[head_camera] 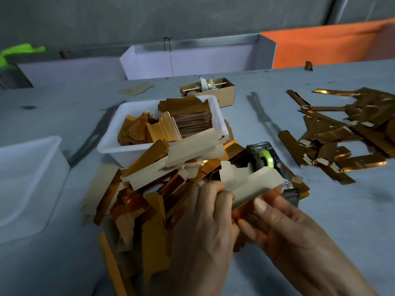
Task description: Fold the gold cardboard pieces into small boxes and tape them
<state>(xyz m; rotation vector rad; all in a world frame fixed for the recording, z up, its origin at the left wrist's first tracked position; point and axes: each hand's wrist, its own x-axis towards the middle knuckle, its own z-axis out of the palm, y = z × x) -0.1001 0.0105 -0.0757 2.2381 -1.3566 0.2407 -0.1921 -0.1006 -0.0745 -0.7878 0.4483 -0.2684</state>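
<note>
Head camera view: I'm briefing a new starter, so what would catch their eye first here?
Front and centre, the left hand and right hand grip one gold cardboard piece, just in front of the tape dispenser. A heap of cardboard pieces sprawls below the white tray.

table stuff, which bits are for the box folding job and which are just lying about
For the job:
cardboard piece held in both hands
loose pile
tape dispenser
white tray of flat blanks

Lying about:
brown box
empty clear tub
orange sheet
</note>
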